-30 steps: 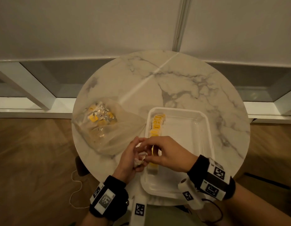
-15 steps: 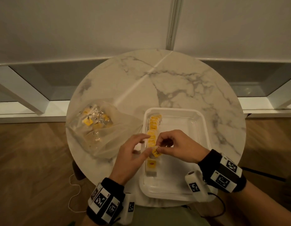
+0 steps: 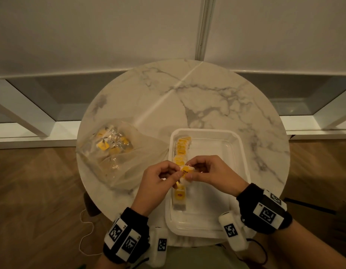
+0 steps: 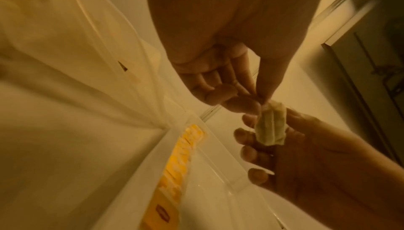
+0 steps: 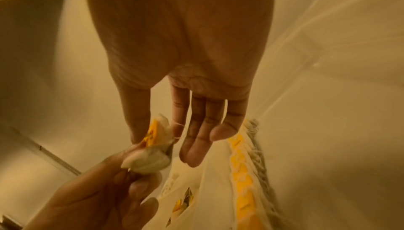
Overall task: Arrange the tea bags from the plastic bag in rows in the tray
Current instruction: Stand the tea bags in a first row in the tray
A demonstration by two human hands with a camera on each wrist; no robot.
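1. Both hands have come up a little and closer together since a moment ago, and the tea bag that was low over the row is now held up between them.
2. Biggest is the round marble bench (image 3: 216,105). It carries the plastic bag and the tray side by side, and they touch at the tray's left edge.
3. Next is the white tray (image 3: 238,152). One row of tea bags (image 3: 181,150) runs down its left side, from the far end toward the person. Near the hands the row is partly hidden. All the space to the right of it is bare.
4. Then comes the plastic bag (image 3: 129,162), lying to the left of the tray. A small pile of yellow tea bags (image 3: 112,143) is inside it, at the far end.
5. Now the left hand (image 3: 156,181). Its thumb and first finger pinch the soft paper end of the tea bag, and the other fingers are curled in.
6. Over the tray is the right hand (image 3: 213,171). It pinches the yellow tag end of the same tea bag, and in the right wrist view its other fingers stick out straight.
7. Smallest is the held tea bag (image 3: 185,171). It hangs just above the row, near the middle of it.
8. I think the job is only partly done. One row is nearly made, this tea bag must go down, and the ones in the plastic bag need rows too.
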